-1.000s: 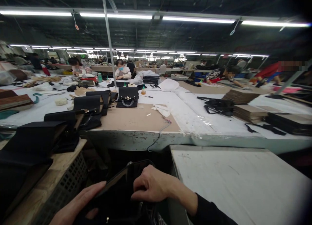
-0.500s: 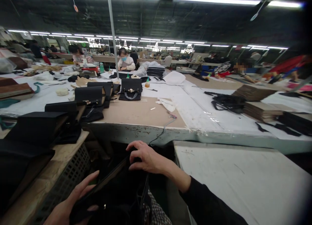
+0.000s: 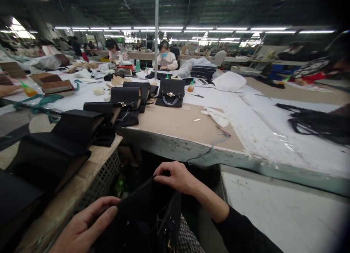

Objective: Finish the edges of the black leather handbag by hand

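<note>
Black bag [image 3: 147,216] sat low in front of person, below desk [image 3: 175,149] edge. Right hand [image 3: 177,176] at top rim, fingers [image 3: 161,171] pinched on rim. Left hand [image 3: 84,225] on near side, fingers wrapped on bag edge. More black bags [image 3: 128,98] lined up on desk; finished handbag [image 3: 171,93] stood upright beyond.

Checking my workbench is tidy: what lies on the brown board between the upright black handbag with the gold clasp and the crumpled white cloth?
In the head view, only a small white stick lies between the handbag and the cloth; otherwise the brown board is bare.
</note>
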A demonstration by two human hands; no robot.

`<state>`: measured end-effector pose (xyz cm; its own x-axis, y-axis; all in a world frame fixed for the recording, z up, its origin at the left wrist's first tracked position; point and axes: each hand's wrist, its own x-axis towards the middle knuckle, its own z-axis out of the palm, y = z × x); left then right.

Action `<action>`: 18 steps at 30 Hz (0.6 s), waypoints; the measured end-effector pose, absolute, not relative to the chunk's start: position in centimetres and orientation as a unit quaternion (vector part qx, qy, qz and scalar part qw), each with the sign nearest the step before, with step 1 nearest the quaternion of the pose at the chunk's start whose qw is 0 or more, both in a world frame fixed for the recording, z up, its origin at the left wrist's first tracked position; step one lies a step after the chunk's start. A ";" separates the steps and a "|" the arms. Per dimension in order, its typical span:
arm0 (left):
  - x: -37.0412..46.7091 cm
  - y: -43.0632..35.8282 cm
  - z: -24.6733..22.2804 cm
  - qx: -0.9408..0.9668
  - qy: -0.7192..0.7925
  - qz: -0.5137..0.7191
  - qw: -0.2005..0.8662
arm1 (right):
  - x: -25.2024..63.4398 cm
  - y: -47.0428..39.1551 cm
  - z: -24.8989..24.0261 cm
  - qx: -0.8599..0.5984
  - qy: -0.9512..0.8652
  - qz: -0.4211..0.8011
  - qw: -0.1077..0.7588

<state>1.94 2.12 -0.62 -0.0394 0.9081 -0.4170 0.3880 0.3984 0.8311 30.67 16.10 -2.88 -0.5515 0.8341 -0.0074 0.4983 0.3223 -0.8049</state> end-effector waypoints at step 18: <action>3.6 2.1 -4.8 0.435 0.702 0.261 0.500 | 30.3 16.5 -3.9 -0.409 -0.798 0.413 0.159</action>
